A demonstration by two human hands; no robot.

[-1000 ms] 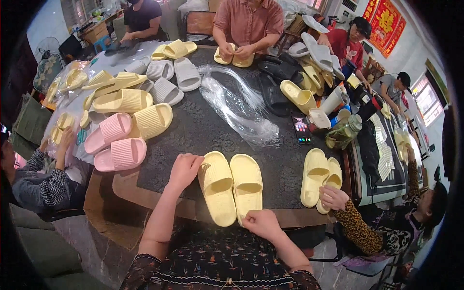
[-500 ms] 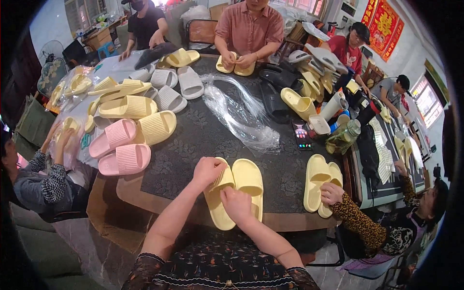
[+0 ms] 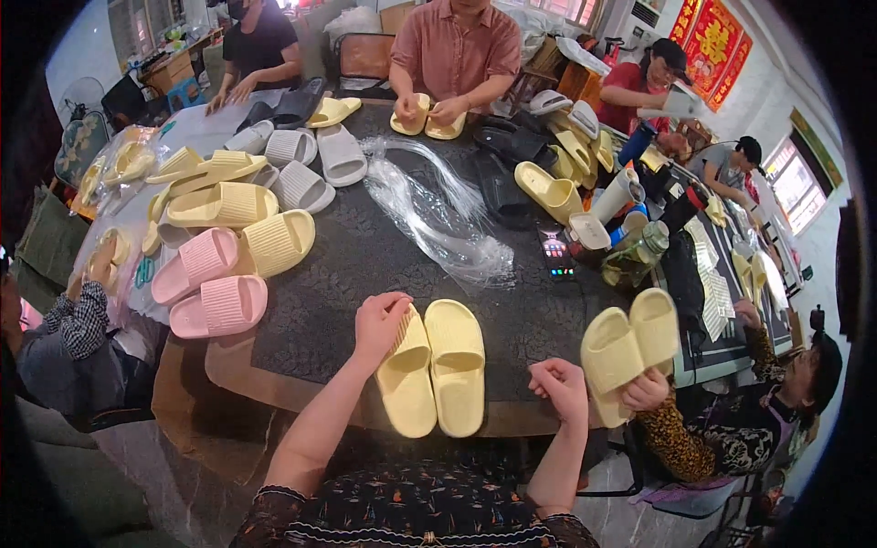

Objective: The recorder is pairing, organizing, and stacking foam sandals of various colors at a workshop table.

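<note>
Touching one of the yellow slippers (image 3: 457, 379) that lie side by side at the near edge of the counter (image 3: 306, 315)
The left hand (image 3: 379, 327) is at the left strap (image 3: 413, 336), its grip too hidden to tell; the right hand (image 3: 560, 388) hovers apart, curled closed, near a co-worker's raised slippers (image 3: 610, 354). Pink slippers (image 3: 228, 306) lie leftward.

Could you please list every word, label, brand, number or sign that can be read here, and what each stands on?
Red wall hanging: large gold characters, which I will not copy out.
Phone on the table: lit screen with small coloured icons; any text is too small to read.
Yellow slippers in front: no lettering that I can make out.
</note>
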